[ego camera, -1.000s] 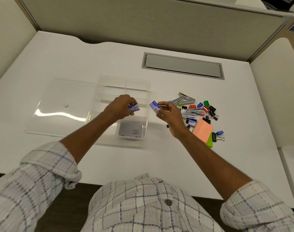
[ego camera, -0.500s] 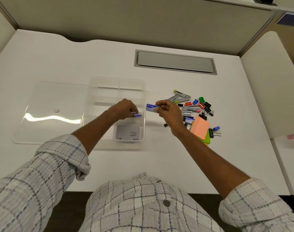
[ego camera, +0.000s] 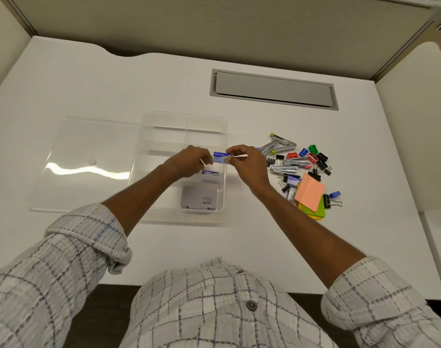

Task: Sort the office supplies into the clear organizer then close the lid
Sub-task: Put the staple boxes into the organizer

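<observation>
The clear organizer (ego camera: pixel 222 126) sits open at mid-table, its lid (ego camera: pixel 88 136) lying flat to the left. A grey box (ego camera: pixel 199 198) rests in the near right compartment, and a small blue staple box (ego camera: pixel 210 172) lies just beyond it. Over the organizer's right edge, my right hand (ego camera: pixel 248 163) pinches the right end of a second small blue staple box (ego camera: pixel 220 156). My left hand (ego camera: pixel 189 163) closes its fingertips on that box's left end. The pile of supplies (ego camera: pixel 300 167) lies to the right.
The pile holds metal staplers (ego camera: pixel 277 144), coloured and black binder clips (ego camera: pixel 321 159) and orange and green sticky notes (ego camera: pixel 310 195). A grey cable hatch (ego camera: pixel 272 90) is set into the desk behind. Partition walls stand at the back and right.
My left hand let its staple box go into the organizer and rose to the right. My right hand carried the second box left until both hands met on it.
</observation>
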Motion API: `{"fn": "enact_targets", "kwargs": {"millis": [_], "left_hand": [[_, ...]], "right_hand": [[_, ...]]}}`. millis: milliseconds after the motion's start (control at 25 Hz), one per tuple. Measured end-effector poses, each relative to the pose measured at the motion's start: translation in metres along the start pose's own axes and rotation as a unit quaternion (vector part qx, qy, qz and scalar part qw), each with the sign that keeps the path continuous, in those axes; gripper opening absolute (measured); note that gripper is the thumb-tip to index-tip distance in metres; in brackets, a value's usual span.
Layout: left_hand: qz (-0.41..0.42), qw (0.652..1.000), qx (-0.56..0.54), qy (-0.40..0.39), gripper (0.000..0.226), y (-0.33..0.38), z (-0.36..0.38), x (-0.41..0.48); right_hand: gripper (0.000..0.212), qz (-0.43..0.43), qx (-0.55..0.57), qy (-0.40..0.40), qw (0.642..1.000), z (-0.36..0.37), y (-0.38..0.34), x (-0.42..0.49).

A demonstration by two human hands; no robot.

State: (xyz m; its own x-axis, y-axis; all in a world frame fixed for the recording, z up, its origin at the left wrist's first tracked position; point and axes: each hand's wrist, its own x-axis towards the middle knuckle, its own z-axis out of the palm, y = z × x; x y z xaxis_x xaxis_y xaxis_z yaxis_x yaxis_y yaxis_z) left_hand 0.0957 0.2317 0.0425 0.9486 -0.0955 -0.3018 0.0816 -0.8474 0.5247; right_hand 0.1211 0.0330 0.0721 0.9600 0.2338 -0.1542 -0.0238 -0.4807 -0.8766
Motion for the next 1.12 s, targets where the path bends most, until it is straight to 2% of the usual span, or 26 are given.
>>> {"fn": "enact_targets", "kwargs": {"millis": [120,240,480,560,680,760,840,960,1120], "left_hand": [[-0.031,0.979,-0.182,0.088,0.034,0.002,-0.015,-0.003],[-0.058,0.928,-0.360,0.081,0.027,0.011,-0.024,-0.008],[-0.076,0.884,-0.448,0.111,0.027,0.008,-0.012,-0.024],[-0.093,0.895,-0.421,0.117,0.023,0.004,-0.008,-0.023],[-0.114,0.947,-0.280,0.112,0.015,0.001,-0.005,-0.013],[-0.127,0.962,-0.203,0.127,0.013,-0.001,-0.001,-0.006],[-0.138,0.964,-0.169,0.150,0.014,-0.001,0.004,0.001],[-0.150,0.955,-0.172,0.191,0.015,0.000,0.014,0.005],[-0.143,0.953,-0.153,0.218,0.019,0.000,0.018,0.005]], "right_hand": [[0.016,0.001,-0.007,0.001,1.000,0.002,-0.001,0.003],[0.017,0.008,0.009,0.001,1.000,0.006,-0.003,0.005],[0.019,0.010,0.028,0.009,1.000,0.007,-0.003,0.004],[0.018,0.006,0.034,0.017,0.999,0.003,-0.001,0.003],[0.017,0.011,0.072,0.037,0.997,-0.015,0.010,-0.007],[0.017,0.022,0.077,0.046,0.996,-0.033,0.028,-0.021],[0.017,0.034,0.046,0.063,0.996,-0.055,0.051,-0.038],[0.017,0.054,-0.036,0.096,0.993,-0.087,0.085,-0.063],[0.017,0.053,-0.079,0.138,0.986,-0.105,0.112,-0.086]]}}
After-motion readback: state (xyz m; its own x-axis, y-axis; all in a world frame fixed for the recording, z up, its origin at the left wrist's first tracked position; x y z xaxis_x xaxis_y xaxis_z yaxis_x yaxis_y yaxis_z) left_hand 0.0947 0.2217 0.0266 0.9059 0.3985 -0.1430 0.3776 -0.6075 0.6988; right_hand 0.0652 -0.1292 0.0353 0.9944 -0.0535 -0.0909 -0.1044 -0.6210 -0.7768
